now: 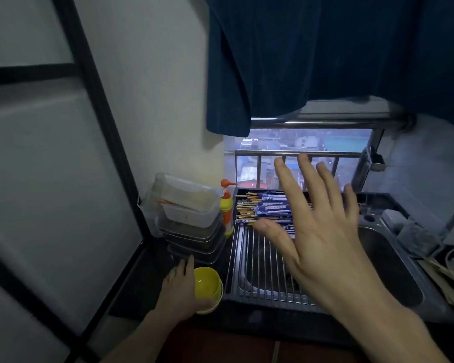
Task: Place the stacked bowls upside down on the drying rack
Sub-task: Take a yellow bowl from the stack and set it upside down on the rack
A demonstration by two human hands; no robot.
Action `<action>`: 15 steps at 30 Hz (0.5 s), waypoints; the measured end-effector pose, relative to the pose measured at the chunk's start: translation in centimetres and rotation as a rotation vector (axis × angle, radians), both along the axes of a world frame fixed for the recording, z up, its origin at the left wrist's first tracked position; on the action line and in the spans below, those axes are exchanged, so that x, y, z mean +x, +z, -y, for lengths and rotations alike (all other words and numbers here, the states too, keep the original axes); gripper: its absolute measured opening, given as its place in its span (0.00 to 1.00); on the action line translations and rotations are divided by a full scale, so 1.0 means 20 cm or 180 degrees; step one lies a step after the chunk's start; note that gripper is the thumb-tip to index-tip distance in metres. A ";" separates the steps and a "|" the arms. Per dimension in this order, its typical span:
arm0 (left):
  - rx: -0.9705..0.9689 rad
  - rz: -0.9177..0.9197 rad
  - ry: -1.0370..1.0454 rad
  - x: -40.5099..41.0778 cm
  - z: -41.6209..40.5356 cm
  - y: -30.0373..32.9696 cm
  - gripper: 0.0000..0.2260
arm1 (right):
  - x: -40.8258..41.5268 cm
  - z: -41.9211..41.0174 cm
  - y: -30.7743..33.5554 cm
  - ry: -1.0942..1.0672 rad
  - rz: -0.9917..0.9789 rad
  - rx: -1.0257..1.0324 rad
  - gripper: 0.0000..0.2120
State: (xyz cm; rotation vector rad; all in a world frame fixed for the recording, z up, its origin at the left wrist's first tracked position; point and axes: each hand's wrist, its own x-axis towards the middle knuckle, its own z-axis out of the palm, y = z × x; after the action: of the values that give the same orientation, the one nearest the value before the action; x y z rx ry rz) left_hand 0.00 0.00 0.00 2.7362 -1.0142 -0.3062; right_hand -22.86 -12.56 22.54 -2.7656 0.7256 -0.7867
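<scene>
A stack of yellow bowls (208,288) stands upright on the dark counter, just left of the drying rack. My left hand (177,292) wraps around the stack from its left side. The drying rack (249,260) is a mat of metal rods laid over the left part of the sink. My right hand (317,231) hovers above the rack with fingers spread wide and nothing in it. It hides much of the rack's middle and right.
Stacked plastic food containers (192,218) stand left of the rack, with an orange-capped yellow bottle (227,208) beside them. Chopsticks (262,208) lie at the rack's far end. The sink basin (388,263) and a sponge (406,226) are to the right, a dark curtain (325,53) above.
</scene>
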 end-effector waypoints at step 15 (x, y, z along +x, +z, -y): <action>-0.0312 -0.0293 0.0152 0.00 0.07 -0.06 0.55 | 0.03 0.01 -0.09 0.0026 -0.0082 0.0040 0.35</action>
State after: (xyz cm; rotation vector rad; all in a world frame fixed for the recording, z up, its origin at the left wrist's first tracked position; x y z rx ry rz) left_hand -0.02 -1.40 -1.28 2.6285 -0.9137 -0.3612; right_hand -22.26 -12.76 20.75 -2.7705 0.7208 -0.7435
